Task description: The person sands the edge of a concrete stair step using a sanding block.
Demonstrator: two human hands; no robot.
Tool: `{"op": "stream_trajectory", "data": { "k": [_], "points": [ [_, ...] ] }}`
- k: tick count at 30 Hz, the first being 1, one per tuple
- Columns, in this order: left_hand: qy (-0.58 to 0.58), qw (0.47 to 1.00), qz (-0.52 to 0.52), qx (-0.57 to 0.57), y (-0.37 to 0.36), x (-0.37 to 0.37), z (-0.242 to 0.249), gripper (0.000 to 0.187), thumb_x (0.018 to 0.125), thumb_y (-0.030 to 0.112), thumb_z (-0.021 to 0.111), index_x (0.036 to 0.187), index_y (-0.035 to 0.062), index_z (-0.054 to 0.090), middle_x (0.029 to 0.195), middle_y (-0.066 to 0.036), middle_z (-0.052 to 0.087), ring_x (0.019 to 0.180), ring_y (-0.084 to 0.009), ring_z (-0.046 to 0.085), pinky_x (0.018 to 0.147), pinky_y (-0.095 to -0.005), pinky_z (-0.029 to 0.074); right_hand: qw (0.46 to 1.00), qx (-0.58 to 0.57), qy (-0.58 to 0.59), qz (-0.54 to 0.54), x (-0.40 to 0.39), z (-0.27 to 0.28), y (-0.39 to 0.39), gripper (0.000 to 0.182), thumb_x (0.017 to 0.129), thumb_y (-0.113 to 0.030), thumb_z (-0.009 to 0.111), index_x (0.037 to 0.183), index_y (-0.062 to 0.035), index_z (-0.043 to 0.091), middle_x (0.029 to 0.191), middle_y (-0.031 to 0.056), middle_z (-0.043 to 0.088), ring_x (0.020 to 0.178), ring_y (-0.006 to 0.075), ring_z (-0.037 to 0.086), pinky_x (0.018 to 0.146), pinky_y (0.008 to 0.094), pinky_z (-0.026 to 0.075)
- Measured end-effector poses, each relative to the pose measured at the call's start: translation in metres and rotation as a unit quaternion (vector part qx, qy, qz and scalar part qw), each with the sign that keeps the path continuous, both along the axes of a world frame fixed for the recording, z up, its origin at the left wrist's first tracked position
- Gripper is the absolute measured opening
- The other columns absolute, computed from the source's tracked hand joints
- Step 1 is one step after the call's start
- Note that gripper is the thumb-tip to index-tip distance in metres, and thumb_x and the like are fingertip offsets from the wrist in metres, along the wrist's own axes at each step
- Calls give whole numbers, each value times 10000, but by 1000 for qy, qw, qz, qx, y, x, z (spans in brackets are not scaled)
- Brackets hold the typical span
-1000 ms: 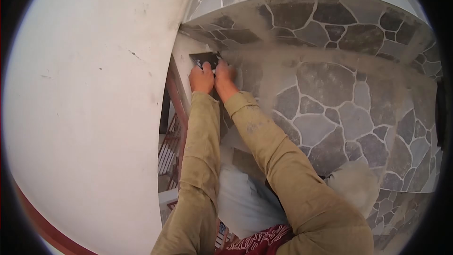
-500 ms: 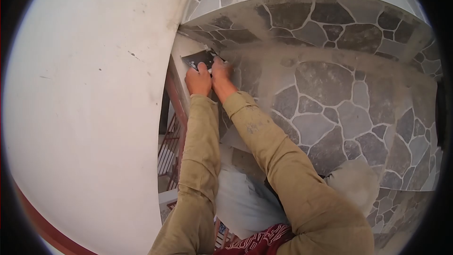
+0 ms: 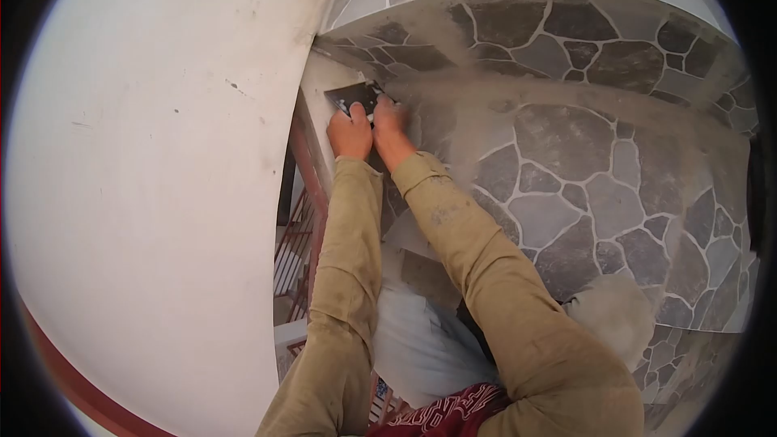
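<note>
Compared with half a second earlier, both hands and the dark tile piece (image 3: 351,97) have shifted slightly toward three o'clock and a little down, and the piece now sits more level than tilted. It lies at the eleven o'clock part of the view, against the pale strip (image 3: 317,89) where the white plaster wall (image 3: 162,178) meets the stone-pattern cladding (image 3: 566,162). Left hand (image 3: 350,134), fingers curled closed, pinches the lower edge of the piece from six o'clock; right hand (image 3: 390,126), touching the left at its three o'clock side, presses fingertips on the piece's right corner, clamped there as well. Tan sleeves (image 3: 453,226) run from the hands down to six o'clock. A projecting ledge (image 3: 518,0) of the same cladding overhangs at twelve o'clock. Reddish railing (image 3: 301,218) shows below the hands at seven o'clock, beside a pale bag (image 3: 421,348).
</note>
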State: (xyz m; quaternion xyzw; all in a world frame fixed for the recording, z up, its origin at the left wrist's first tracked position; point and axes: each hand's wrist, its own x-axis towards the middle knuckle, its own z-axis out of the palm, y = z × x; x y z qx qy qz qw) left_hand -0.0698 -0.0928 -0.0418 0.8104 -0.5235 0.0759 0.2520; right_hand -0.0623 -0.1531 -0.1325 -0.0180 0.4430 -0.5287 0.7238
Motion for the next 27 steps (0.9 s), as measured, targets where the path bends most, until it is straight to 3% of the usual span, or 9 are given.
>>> {"op": "stream_trajectory", "data": {
  "k": [3, 5, 7, 13, 16, 21, 23, 25, 27],
  "points": [
    [54, 997, 26, -46, 4, -11, 15, 443, 863, 331, 533, 854, -91, 668, 855, -327, 647, 878, -488, 633, 812, -517, 482, 999, -4, -31, 11, -19, 34, 8, 294, 850, -156, 603, 967, 112, 629, 924, 146, 685, 761, 221, 622, 670, 394, 497],
    [60, 996, 10, -62, 1, 3, -2, 461, 862, 338, 532, 845, -103, 664, 842, -332, 644, 874, -491, 632, 803, -521, 480, 999, -21, -46, -17, -9, 18, 5, 298, 854, -160, 609, 969, 113, 632, 921, 155, 686, 746, 217, 622, 672, 398, 497],
    [-13, 1000, 19, -6, 0, 6, -8, 461, 866, 332, 529, 820, -107, 661, 826, -333, 640, 870, -490, 633, 798, -530, 471, 997, -27, 66, -1, 21, -26, -10, 293, 845, -154, 644, 982, 105, 630, 929, 160, 682, 751, 214, 621, 674, 393, 499],
    [-9, 999, 35, -16, 2, -10, 10, 464, 874, 334, 513, 827, -101, 664, 820, -333, 638, 857, -485, 640, 790, -518, 479, 998, -16, -58, -14, -9, 27, 5, 288, 851, -160, 618, 972, 99, 651, 954, 169, 681, 768, 207, 635, 677, 382, 502],
    [60, 997, -14, -36, 6, -8, 10, 454, 874, 333, 526, 822, -96, 665, 810, -318, 646, 848, -483, 643, 783, -510, 486, 999, -27, -18, -13, -8, 12, 2, 304, 856, -183, 621, 962, 102, 640, 930, 156, 673, 770, 208, 616, 693, 386, 493],
    [-16, 999, 12, -34, 8, -4, 2, 449, 872, 324, 517, 836, -99, 664, 823, -319, 648, 844, -478, 644, 774, -504, 488, 1000, -18, 18, 3, -27, 33, 18, 363, 867, -214, 618, 916, 145, 616, 891, 201, 679, 762, 211, 610, 700, 389, 498],
    [62, 995, 23, -79, 8, -15, 13, 455, 867, 330, 524, 835, -102, 663, 832, -327, 644, 863, -485, 636, 788, -513, 483, 998, -45, -37, -28, -34, 51, 19, 354, 876, -215, 622, 923, 136, 621, 893, 187, 681, 769, 245, 636, 714, 394, 503],
    [63, 995, 12, -71, 6, -8, 3, 461, 864, 334, 524, 839, -104, 665, 838, -328, 646, 878, -488, 630, 802, -514, 482, 996, -72, -50, -10, -31, 41, 15, 321, 890, -195, 625, 959, 118, 624, 913, 159, 683, 779, 249, 642, 724, 387, 507],
    [9, 999, 15, -38, 5, -2, 3, 465, 872, 334, 515, 841, -104, 667, 834, -324, 648, 868, -480, 636, 799, -507, 483, 981, -11, -177, -78, -25, 38, 21, 280, 893, -171, 632, 996, 88, 624, 957, 134, 678, 813, 223, 634, 722, 369, 505]
  ]
}}
